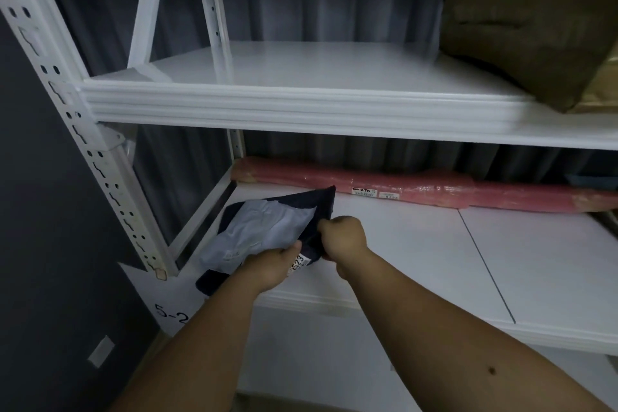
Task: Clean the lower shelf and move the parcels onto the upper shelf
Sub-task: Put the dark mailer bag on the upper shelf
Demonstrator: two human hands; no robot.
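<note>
With our left hand [267,267] and right hand [341,239] both gripping the dark parcel [267,227] at the lower shelf's [418,244] left end, the red parcel [418,187] behind awaits, the upper shelf [317,77] mostly bare.

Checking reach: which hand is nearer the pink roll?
Right. The right hand grips the dark parcel just in front of the pink roll; the left hand is lower and further forward.

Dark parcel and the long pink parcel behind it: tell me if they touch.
Cannot tell. In the head view the dark parcel's far corner reaches the pink parcel's front edge, but whether it touches or merely overlaps is unclear.
</note>
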